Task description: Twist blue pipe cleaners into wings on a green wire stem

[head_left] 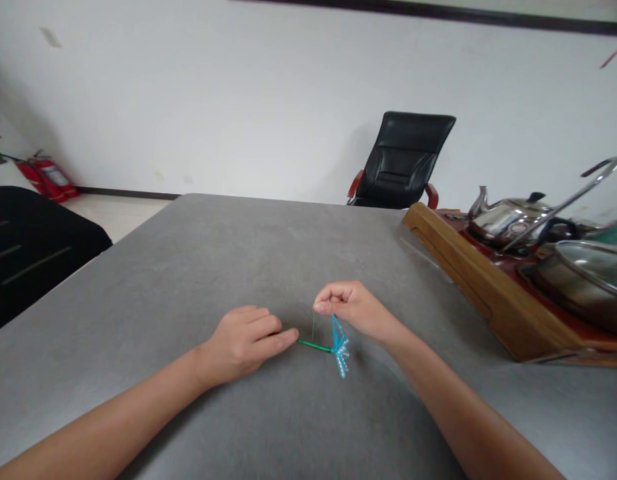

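Observation:
A small handmade flower with light-blue petals and white bead-like dots is held just over the grey table. Its thin green stem runs left to the fingertips of my left hand, which is closed on the stem's end. Up and to the right, my right hand pinches a fine green thread that hangs down to the stem. The blue petals reach up close under the right hand; whether they touch it I cannot tell.
On the right of the grey table stands a wooden tea tray with a steel kettle and a lidded pot. A black office chair is behind the table. At left are a black chair and red fire extinguishers.

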`<move>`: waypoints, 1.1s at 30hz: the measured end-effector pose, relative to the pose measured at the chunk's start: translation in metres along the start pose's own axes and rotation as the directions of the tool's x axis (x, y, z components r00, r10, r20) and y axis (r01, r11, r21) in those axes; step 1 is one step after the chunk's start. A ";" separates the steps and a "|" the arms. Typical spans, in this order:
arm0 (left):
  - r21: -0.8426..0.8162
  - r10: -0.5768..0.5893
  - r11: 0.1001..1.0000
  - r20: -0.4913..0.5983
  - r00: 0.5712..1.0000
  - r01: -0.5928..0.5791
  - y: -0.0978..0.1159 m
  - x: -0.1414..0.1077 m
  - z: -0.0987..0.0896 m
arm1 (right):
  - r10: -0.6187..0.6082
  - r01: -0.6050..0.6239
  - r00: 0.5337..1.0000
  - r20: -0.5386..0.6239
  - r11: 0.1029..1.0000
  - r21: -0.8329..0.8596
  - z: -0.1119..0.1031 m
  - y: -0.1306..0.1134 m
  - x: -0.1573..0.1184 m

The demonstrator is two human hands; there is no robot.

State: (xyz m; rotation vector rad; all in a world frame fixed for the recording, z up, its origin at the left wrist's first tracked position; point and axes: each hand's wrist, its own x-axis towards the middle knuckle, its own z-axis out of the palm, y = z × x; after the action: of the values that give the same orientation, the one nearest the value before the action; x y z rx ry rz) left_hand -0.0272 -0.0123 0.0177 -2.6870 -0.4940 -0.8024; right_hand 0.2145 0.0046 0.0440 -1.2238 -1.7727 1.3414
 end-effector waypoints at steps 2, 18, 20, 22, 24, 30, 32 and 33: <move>0.009 0.009 1.000 0.026 1.000 -0.009 0.000 -0.001 0.001 | -0.023 0.023 1.000 0.000 0.999 -0.045 -0.001 -0.006 -0.004; 0.107 -0.180 0.977 -0.054 0.982 0.184 -0.002 -0.004 0.007 | -0.280 0.260 0.958 0.066 0.744 -0.615 0.017 -0.058 -0.043; 0.117 -0.229 0.964 -0.086 0.970 0.238 -0.003 -0.004 0.007 | -0.261 0.252 0.962 0.084 0.719 -0.648 0.021 -0.058 -0.045; 0.123 -0.278 0.949 -0.100 0.955 0.289 -0.003 -0.003 0.006 | -0.239 0.234 0.967 0.087 0.705 -0.669 0.026 -0.055 -0.045; 0.113 -0.326 0.935 -0.102 0.940 0.337 -0.003 -0.004 0.006 | -0.218 0.214 0.973 0.083 0.693 -0.688 0.030 -0.052 -0.044; 0.021 -0.421 0.905 -0.111 0.900 0.425 -0.002 -0.005 0.007 | -0.149 0.130 0.988 0.045 0.633 -0.763 0.041 -0.039 -0.039; -0.015 -0.442 0.896 -0.116 0.889 0.444 -0.002 -0.005 0.007 | -0.124 0.092 0.992 0.015 0.649 -0.755 0.043 -0.032 -0.035; -0.032 -0.452 0.892 -0.122 0.884 0.451 -0.001 -0.005 0.007 | -0.111 0.075 0.994 0.000 0.671 -0.738 0.043 -0.028 -0.033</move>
State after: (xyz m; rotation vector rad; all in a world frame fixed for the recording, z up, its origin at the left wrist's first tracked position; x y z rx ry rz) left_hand -0.0280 -0.0096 0.0097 -2.5275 -1.1142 -1.0834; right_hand 0.1817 -0.0450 0.0596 -1.5074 -2.4142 0.4868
